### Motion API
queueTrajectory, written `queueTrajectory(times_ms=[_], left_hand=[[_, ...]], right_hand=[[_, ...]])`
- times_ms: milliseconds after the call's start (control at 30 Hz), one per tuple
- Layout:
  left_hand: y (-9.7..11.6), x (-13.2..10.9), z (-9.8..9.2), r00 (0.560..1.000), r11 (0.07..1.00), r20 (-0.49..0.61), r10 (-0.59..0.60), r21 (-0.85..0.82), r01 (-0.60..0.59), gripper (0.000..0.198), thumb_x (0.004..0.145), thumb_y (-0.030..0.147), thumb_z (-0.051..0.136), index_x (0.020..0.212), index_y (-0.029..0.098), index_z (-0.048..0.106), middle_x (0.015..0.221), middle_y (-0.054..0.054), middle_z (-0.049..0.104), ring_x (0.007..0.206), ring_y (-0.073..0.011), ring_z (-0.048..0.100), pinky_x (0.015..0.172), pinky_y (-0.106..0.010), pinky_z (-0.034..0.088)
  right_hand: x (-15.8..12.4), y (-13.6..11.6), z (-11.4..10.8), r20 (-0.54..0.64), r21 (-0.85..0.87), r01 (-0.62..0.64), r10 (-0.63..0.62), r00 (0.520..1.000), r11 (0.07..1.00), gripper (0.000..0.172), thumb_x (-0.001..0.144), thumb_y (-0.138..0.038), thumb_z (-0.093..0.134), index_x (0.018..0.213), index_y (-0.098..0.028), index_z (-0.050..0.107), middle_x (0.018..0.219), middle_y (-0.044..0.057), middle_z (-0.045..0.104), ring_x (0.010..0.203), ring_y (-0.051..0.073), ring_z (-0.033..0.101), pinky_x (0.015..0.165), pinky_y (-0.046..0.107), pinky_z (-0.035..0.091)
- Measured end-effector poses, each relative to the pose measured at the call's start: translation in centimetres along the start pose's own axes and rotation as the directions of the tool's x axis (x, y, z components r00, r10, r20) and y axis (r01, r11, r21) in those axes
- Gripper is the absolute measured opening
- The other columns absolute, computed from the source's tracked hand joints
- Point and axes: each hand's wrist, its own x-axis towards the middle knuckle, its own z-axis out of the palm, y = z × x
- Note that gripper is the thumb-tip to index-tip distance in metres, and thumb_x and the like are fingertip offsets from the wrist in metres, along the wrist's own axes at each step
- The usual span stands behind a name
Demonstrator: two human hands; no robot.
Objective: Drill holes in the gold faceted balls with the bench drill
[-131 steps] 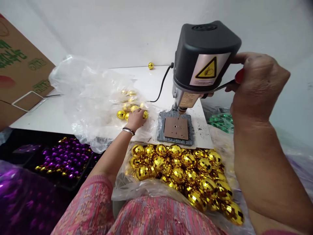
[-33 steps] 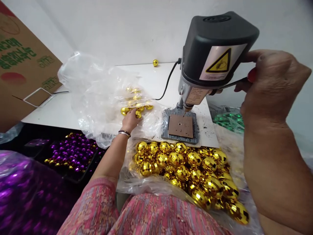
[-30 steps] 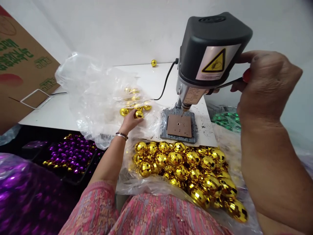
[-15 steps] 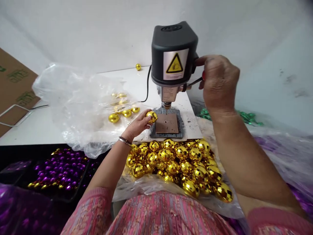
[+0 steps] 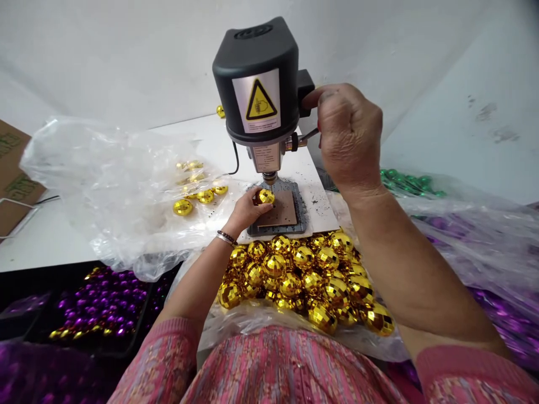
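A gold mirrored ball is pinched in the fingers of my left hand, just beneath the chuck of a small black drill press. Under the ball lies a brown board on the press's grey base. Whether the bit touches the ball I cannot tell. My right hand is closed around the feed lever at the machine's right side. One of its fingers reaches to the black box on the housing.
Gold balls fill a plastic-lined container before the table. More gold balls lie by a clear plastic bag at left. Purple beads sit in a black tray; green balls are at right. A cardboard box stands far left.
My left hand has brought the gold ball from beside the base to under the chuck. My right hand stays on the lever. The view has shifted, so the press appears further left and closer.
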Motion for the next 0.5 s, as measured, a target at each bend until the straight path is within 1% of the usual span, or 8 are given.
queueTrajectory(times_ms=[67,133,233,300,367,433,500], left_hand=[[0.3,-0.1,0.1,1.000,0.999,0.013,0.020,0.035,-0.021,0.065,0.072,0.031,0.080,0.133,0.014,0.063,0.111,-0.010,0.074,0.095,-0.0241,0.066,0.089,-0.036,0.052],[0.5,-0.1,0.2,0.998,0.996,0.021,0.065,0.061,-0.066,0.064,0.070,0.029,0.081,0.130,0.016,0.064,0.113,-0.009,0.074,0.097,-0.0250,0.066,0.092,-0.037,0.052],[0.7,0.2,0.3,0.985,0.980,0.052,0.163,0.108,-0.168,0.060,0.066,0.023,0.081,0.124,0.018,0.067,0.115,-0.008,0.074,0.101,-0.0262,0.065,0.096,-0.039,0.052],[0.7,0.5,0.5,0.977,0.970,0.077,0.197,0.126,-0.205,0.060,0.064,0.021,0.081,0.123,0.017,0.068,0.117,-0.008,0.073,0.104,-0.0271,0.065,0.100,-0.041,0.051],[0.7,0.8,0.7,0.977,0.974,0.099,0.190,0.108,-0.200,0.063,0.063,0.020,0.081,0.125,0.016,0.068,0.120,-0.009,0.072,0.108,-0.0283,0.065,0.104,-0.043,0.049],[0.6,0.9,0.9,0.980,0.986,0.123,0.154,0.043,-0.160,0.068,0.063,0.020,0.081,0.129,0.015,0.066,0.122,-0.010,0.071,0.111,-0.0292,0.065,0.106,-0.044,0.048],[0.5,0.9,1.2,0.983,0.993,0.143,0.113,-0.036,-0.109,0.073,0.064,0.020,0.081,0.134,0.015,0.064,0.122,-0.010,0.072,0.112,-0.0294,0.065,0.106,-0.044,0.049]], right_hand=[[-0.1,-0.1,0.0,-0.018,-0.007,0.006,-0.006,1.000,1.000,0.048,0.088,-0.041,0.038,0.088,-0.011,0.075,0.071,0.001,0.063,0.062,0.009,0.049,0.072,0.026,0.044],[-0.2,-0.1,0.0,-0.032,-0.011,0.010,-0.010,0.999,1.000,0.047,0.088,-0.040,0.038,0.087,-0.011,0.075,0.071,0.002,0.065,0.066,0.010,0.052,0.070,0.025,0.043],[-0.3,-0.1,0.0,-0.020,-0.009,0.010,-0.010,1.000,1.000,0.045,0.089,-0.039,0.039,0.088,-0.011,0.074,0.073,0.002,0.066,0.068,0.010,0.052,0.071,0.025,0.043],[-0.3,-0.2,0.0,-0.020,-0.001,0.018,-0.018,1.000,1.000,0.044,0.088,-0.038,0.040,0.089,-0.011,0.074,0.074,0.003,0.065,0.067,0.010,0.051,0.071,0.026,0.043],[-0.4,-0.1,0.0,-0.022,0.021,0.022,-0.021,1.000,1.000,0.043,0.089,-0.037,0.041,0.088,-0.010,0.074,0.069,0.001,0.061,0.062,0.009,0.048,0.071,0.026,0.043],[-0.6,-0.1,0.0,-0.011,0.049,0.012,-0.012,1.000,0.999,0.039,0.090,-0.035,0.043,0.087,-0.011,0.074,0.061,-0.001,0.051,0.060,0.009,0.045,0.072,0.027,0.043],[-0.8,-0.1,-0.2,0.010,0.063,0.000,-0.001,1.000,0.998,0.034,0.090,-0.032,0.045,0.089,-0.013,0.074,0.056,-0.004,0.042,0.059,0.010,0.046,0.072,0.027,0.042]])
